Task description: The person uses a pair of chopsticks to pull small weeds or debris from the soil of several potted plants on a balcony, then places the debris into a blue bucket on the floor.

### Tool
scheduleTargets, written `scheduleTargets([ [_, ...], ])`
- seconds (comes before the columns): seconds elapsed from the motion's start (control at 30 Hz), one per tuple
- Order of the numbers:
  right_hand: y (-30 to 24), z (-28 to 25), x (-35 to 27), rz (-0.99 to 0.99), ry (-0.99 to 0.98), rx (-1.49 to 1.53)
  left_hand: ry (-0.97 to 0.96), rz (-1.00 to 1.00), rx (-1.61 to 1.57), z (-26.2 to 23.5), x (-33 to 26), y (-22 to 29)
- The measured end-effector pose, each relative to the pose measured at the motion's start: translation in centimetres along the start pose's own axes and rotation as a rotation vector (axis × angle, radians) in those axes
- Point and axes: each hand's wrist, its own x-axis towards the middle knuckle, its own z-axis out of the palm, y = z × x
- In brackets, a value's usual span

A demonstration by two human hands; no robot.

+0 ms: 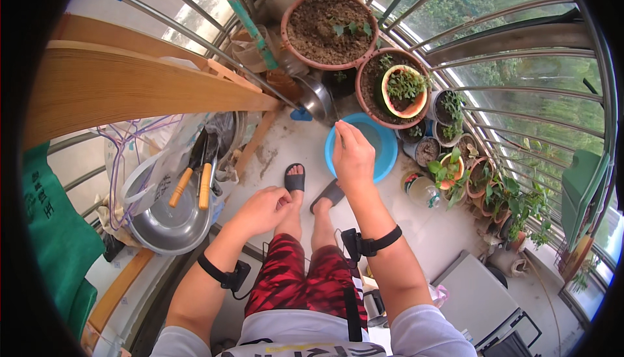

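The right hand (pixel 355 157) is positioned above the blue basin (pixel 390 157), fingertips drawn together; whether they grip anything cannot be determined. The left hand (pixel 265 209) is positioned lower, fingers curled inward; its contents cannot be determined. The basin rests on the floor (pixel 270 146), near a reddish-brown pot (pixel 383 124) and a clear bottle (pixel 423 192).

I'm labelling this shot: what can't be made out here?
In the head view:
Left hand: curled, hiding its palm and any contents.
Right hand: anything pinched is too small to tell.
Blue basin: partly covered by the right hand.
Green cloth: cut off by the left edge.
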Motion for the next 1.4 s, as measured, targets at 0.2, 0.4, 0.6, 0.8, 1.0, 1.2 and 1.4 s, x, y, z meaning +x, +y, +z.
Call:
scheduleTargets([
  [0.2, -0.6, 0.5, 0.6, -0.016, -0.033, 0.017, -0.011, 0.0, 0.014, 0.1, -0.2, -0.2],
  [0.4, -0.7, 0.3, 0.1, 0.002, -0.001, -0.003, -0.008, -0.007, 0.009, 0.1, -0.1, -0.1],
  [0.6, -0.5, -0.2, -0.9, 0.021, 0.024, -0.013, -0.016, -0.029, -0.015, -0.1, 0.0, 0.1],
  [0.8, 0.7, 1.6, -1.0, 0.045, 0.001, -0.006, -0.022, -0.032, -0.012, -0.2, 0.2, 0.3],
  [1.0, 3.9, 5.0, 1.8, 0.062, -0.067, -0.041, -0.029, -0.012, -0.006, -0.2, 0.2, 0.9],
  [1.2, 4.4, 5.6, 1.5, 0.097, 0.01, 0.002, -0.03, -0.049, -0.022, -0.1, -0.1, 0.6],
  [1.4, 4.1, 3.8, 4.6, 0.037, 0.062, 0.039, -0.053, -0.092, -0.021, -0.4, -0.4, 0.5],
])
